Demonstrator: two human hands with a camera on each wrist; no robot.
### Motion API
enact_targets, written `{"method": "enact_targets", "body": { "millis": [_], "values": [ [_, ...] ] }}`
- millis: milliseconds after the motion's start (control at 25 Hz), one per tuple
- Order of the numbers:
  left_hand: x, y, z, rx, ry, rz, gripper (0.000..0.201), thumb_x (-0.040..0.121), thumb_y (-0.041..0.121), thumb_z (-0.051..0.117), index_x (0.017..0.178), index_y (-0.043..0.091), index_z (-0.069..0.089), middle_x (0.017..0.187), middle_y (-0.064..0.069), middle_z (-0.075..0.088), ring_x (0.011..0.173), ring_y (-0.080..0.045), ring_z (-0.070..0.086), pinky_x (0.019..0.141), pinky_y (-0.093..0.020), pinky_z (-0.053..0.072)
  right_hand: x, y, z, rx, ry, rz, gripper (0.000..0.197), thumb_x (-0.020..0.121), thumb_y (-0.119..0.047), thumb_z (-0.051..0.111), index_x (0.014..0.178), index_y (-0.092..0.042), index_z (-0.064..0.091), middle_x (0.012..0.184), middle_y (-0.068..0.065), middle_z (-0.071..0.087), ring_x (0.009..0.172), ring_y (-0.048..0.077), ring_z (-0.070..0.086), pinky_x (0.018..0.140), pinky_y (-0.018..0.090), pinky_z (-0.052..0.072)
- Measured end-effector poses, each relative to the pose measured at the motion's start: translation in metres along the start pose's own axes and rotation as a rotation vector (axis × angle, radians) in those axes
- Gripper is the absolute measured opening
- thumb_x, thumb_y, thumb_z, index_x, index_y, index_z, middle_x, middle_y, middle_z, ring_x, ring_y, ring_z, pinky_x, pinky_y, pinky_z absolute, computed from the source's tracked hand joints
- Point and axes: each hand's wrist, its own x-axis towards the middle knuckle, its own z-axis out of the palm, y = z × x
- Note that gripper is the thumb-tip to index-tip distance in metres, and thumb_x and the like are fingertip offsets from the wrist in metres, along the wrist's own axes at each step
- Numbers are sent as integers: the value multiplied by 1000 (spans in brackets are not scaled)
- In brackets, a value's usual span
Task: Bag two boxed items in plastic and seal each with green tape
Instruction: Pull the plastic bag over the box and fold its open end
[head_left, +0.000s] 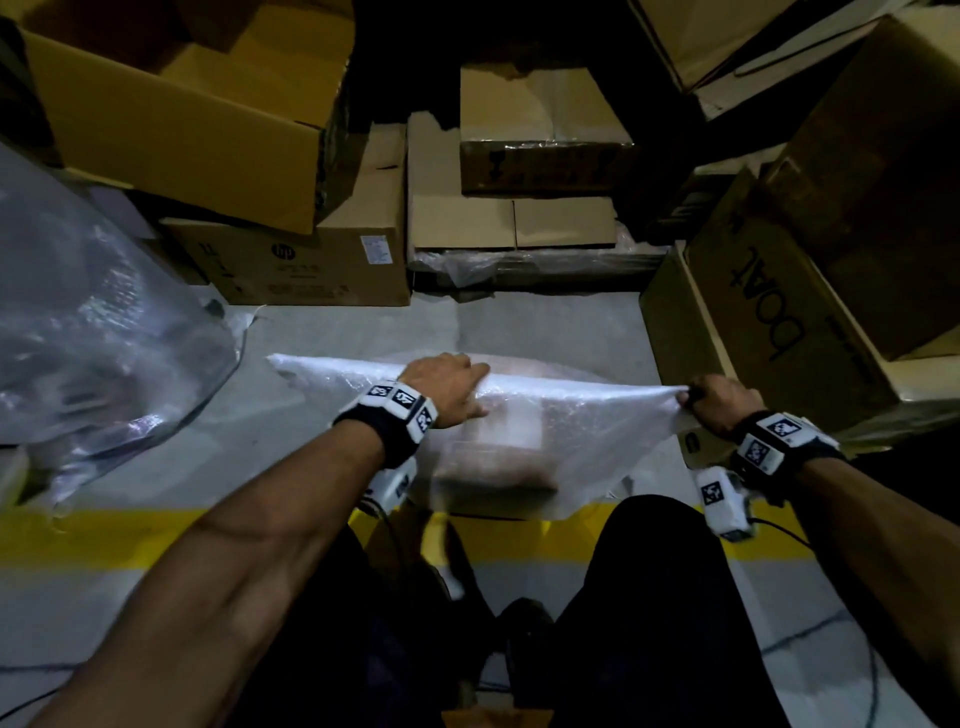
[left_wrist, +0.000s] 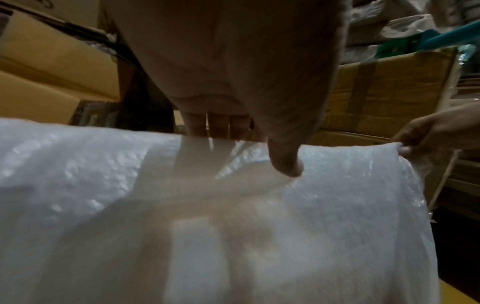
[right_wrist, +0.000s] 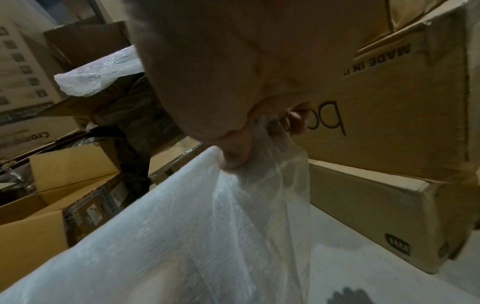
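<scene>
A translucent plastic bag (head_left: 582, 415) hangs between my hands above the grey floor, with a brown boxed item (head_left: 498, 457) showing dimly through it. My left hand (head_left: 447, 384) pinches the bag's top edge near the middle, fingers behind the film and thumb (left_wrist: 285, 164) in front. My right hand (head_left: 717, 400) grips the bag's right top corner (right_wrist: 249, 156) in a fist. The bag (left_wrist: 233, 226) fills the lower left wrist view, the box a pale shape inside. No green tape shows near the bag.
Cardboard boxes crowd the far side: an HP carton (head_left: 311, 270), flat cartons (head_left: 519, 223) and a large printed box (head_left: 769, 312) close by my right hand. A heap of clear plastic (head_left: 93, 322) lies at left. A yellow floor line (head_left: 104, 535) crosses near my knees.
</scene>
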Motion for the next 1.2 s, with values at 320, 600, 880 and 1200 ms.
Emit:
{"method": "enact_targets", "body": {
  "millis": [320, 600, 880, 1200],
  "values": [
    [13, 17, 20, 4, 134, -39, 18, 98, 33, 48, 104, 20, 59, 104, -5, 65, 96, -25, 60, 72, -32, 40, -9, -6, -8, -45, 33, -100, 12, 100, -28, 46, 88, -28, 50, 101, 9, 57, 98, 26, 55, 80, 33, 31],
    [18, 26, 20, -56, 127, -77, 19, 99, 30, 45, 103, 19, 59, 99, -6, 64, 91, -26, 59, 69, -32, 40, 0, -10, -18, -236, -60, -23, 23, 94, -30, 46, 110, -33, 62, 125, 3, 61, 120, 23, 50, 107, 46, 21],
    [20, 29, 21, -117, 94, -124, 20, 99, 32, 45, 102, 20, 61, 99, -8, 64, 90, -26, 58, 69, -31, 36, -12, -125, 7, -180, -142, -473, 48, 88, -44, 60, 131, -21, 55, 129, 4, 60, 118, 26, 56, 95, 34, 42],
    [19, 9, 29, -167, 61, -188, 24, 99, 35, 44, 103, 19, 62, 106, -11, 64, 95, -30, 59, 72, -32, 41, -14, -133, 29, -132, -6, -490, 16, 91, -30, 63, 98, -16, 67, 106, 12, 66, 95, 32, 62, 77, 36, 48]
  ]
}}
